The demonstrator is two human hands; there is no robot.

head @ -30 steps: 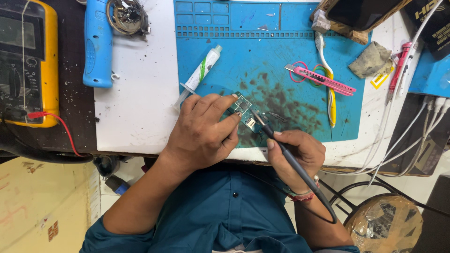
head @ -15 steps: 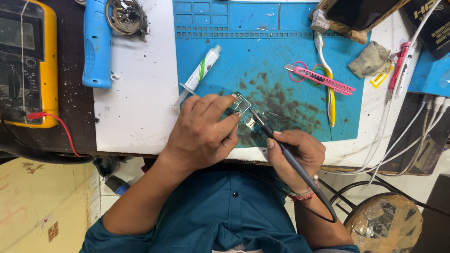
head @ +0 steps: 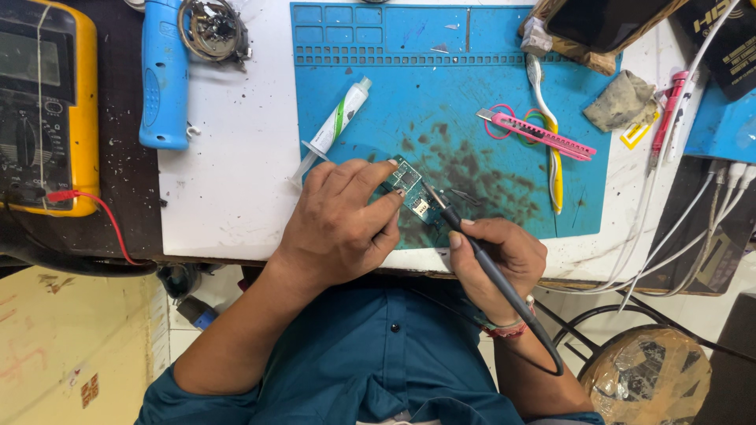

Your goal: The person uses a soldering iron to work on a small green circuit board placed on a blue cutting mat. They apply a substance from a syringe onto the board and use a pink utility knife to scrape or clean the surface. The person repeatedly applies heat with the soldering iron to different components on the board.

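Note:
A small green circuit board [head: 415, 191] lies on the stained blue work mat [head: 441, 94] near the table's front edge. My left hand [head: 340, 224] rests on the mat and pins the board with its fingertips. My right hand [head: 496, 256] grips a black soldering iron [head: 488, 271] like a pen, and its tip touches the board's right side. The iron's cable runs back over my right wrist.
A syringe tube [head: 335, 126] lies left of the board. A pink cutter [head: 535, 134], a toothbrush [head: 549, 134] and a rag [head: 622, 101] sit to the right. A blue handled tool [head: 164, 75] and a yellow multimeter [head: 47, 106] are at the left. White cables [head: 693, 212] hang at right.

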